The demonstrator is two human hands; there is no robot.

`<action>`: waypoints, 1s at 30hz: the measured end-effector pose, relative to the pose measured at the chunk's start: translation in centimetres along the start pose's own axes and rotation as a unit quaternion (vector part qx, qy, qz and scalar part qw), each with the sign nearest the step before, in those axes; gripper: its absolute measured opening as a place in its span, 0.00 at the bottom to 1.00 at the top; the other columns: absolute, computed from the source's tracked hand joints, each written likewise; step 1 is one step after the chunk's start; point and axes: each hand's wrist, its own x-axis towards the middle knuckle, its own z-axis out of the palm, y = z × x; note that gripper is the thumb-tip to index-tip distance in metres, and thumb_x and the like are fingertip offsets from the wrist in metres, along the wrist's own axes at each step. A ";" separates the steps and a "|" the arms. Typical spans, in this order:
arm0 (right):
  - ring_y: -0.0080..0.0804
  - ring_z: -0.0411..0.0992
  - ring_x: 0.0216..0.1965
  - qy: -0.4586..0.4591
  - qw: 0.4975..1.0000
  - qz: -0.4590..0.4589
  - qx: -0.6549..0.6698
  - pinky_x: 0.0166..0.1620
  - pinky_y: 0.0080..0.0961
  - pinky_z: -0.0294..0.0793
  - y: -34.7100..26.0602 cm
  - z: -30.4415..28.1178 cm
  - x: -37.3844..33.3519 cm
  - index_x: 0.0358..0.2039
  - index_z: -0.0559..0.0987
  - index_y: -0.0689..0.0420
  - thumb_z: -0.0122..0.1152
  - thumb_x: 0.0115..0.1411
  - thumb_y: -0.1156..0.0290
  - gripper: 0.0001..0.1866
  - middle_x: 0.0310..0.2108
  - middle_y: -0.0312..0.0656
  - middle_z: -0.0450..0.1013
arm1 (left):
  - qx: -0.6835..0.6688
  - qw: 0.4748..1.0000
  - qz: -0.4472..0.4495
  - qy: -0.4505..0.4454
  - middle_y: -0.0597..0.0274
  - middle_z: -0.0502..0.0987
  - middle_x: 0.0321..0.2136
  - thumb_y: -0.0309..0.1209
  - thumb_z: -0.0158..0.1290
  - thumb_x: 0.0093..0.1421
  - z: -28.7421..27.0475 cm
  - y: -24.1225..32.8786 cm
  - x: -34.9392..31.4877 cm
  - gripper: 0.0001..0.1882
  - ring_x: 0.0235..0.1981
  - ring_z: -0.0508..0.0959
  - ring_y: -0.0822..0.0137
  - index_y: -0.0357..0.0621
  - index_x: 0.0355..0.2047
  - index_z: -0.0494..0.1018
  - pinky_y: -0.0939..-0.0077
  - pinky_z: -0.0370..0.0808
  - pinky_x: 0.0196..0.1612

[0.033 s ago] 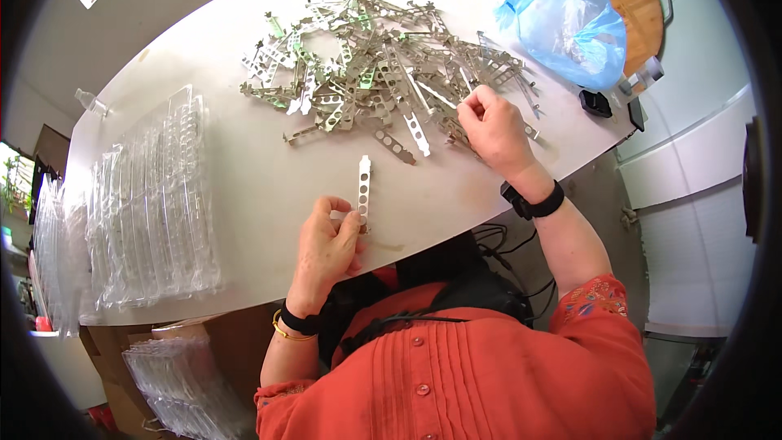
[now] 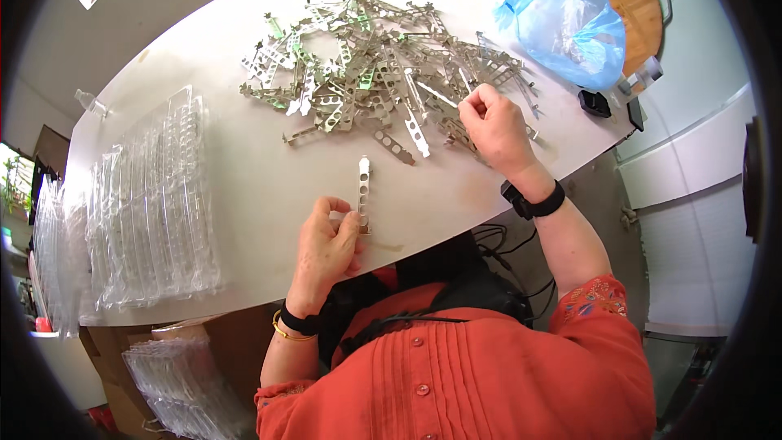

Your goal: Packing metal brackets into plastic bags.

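My left hand (image 2: 327,244) is closed in a pinch on the lower part of a slim metal bracket (image 2: 364,183). This bracket has a row of round holes and stands out toward the far side, near the table's front edge. Farther off, a loose pile of similar metal brackets (image 2: 350,73) spreads over the table, some tinted green. My right hand (image 2: 495,126) is closed at the pile's right edge. A thin bright bracket seen edge-on (image 2: 437,95) runs up to its fingertips; the curled fingers hide its end. Single brackets lie just left of that hand.
Stacked clear plastic trays (image 2: 155,204) stand on the table's left, with more trays (image 2: 187,383) below the edge. A blue plastic bag (image 2: 562,28) sits at the far right, beside a small black object (image 2: 595,103) and a clear bottle (image 2: 642,77). Cables (image 2: 493,236) hang below the table.
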 end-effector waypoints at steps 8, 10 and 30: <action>0.18 0.72 0.23 -0.019 0.981 0.028 0.192 0.27 0.22 0.72 0.9 -2.1 -0.4 0.30 0.76 0.59 0.61 0.65 0.69 0.08 0.23 0.34 0.74 | -0.009 1.000 -0.004 0.001 0.63 0.74 0.19 0.33 0.51 0.70 -0.4 -0.3 -0.4 0.12 0.13 0.70 0.75 0.37 0.46 0.68 0.78 0.67 0.15; 0.14 0.70 0.23 -0.089 0.959 0.083 0.257 0.28 0.17 0.71 -0.5 -3.8 -1.3 0.32 0.77 0.56 0.60 0.66 0.69 0.07 0.26 0.30 0.73 | -0.003 0.998 0.055 0.025 0.64 0.74 0.18 0.32 0.51 0.71 -0.6 -1.2 -0.2 0.10 0.12 0.69 0.76 0.37 0.45 0.69 0.79 0.66 0.15; 0.15 0.72 0.23 -0.326 0.853 0.196 0.358 0.28 0.15 0.72 -1.0 -4.5 -7.1 0.35 0.78 0.57 0.58 0.71 0.60 0.13 0.27 0.32 0.75 | -0.145 0.976 0.064 -0.152 0.57 0.79 0.32 0.32 0.50 0.73 2.1 -0.2 -2.7 0.12 0.24 0.80 0.72 0.33 0.43 0.73 0.79 0.80 0.24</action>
